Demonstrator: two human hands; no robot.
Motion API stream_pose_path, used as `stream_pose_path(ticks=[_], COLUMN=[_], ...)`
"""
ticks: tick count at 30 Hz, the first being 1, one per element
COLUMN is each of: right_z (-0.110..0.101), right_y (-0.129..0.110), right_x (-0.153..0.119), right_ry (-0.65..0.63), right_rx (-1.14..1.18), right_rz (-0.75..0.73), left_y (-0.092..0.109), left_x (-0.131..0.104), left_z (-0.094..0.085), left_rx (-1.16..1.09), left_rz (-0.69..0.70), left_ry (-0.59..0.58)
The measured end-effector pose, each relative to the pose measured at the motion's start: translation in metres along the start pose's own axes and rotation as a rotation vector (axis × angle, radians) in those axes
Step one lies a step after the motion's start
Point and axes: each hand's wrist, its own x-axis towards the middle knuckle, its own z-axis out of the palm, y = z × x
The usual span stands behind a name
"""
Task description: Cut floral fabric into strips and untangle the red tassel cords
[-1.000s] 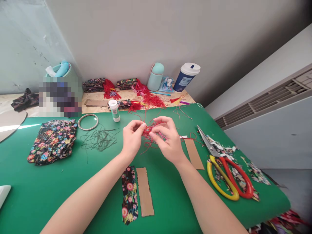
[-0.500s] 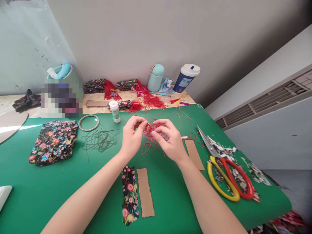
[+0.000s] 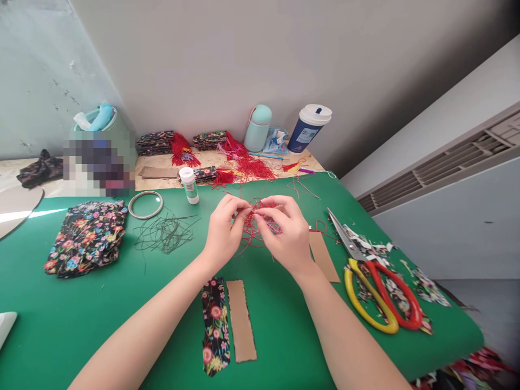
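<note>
Over a loose tangle of red threads [image 3: 252,238] my two hands meet, fingertips nearly touching. My left hand [image 3: 225,230] pinches red thread between thumb and forefinger. My right hand [image 3: 286,230] also has its thumb and forefinger closed on the red thread, its other fingers curled and partly hiding the tangle. Nearer to me lie a strip of black floral fabric [image 3: 216,325] and a brown card strip [image 3: 242,319], side by side. Another brown card [image 3: 324,257] rests beyond my right wrist. The exact piece of thread between the fingertips is too small to make out.
Large scissors [image 3: 365,276] lie on fabric scraps at the right. Green threads [image 3: 166,233], a tape roll [image 3: 145,205], folded floral cloth [image 3: 87,238] and a glue stick [image 3: 189,186] are at the left. Behind stand a flask [image 3: 258,128], a cup [image 3: 309,129] and red tassels [image 3: 182,150].
My right hand has moved left, so that the fingertips of both hands are now closer together at the red thread. The view has shifted slightly.
</note>
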Motion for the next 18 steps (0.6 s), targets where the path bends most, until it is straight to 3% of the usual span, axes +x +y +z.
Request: stream_pose_path(ticks=[8,18], right_z=[0.0013,0.0023], right_y=[0.0032,0.0082], right_x=[-0.0012,-0.0010], right_ry=[-0.028,-0.055], right_rx=[-0.057,-0.178], right_rz=[-0.049,-0.114], left_y=[-0.0032,-0.0074], left_x=[-0.0003,0.0016], left_z=[0.0008,-0.0015], left_rx=[0.071,-0.046], left_rz=[0.073,-0.045], left_ry=[-0.059,-0.166])
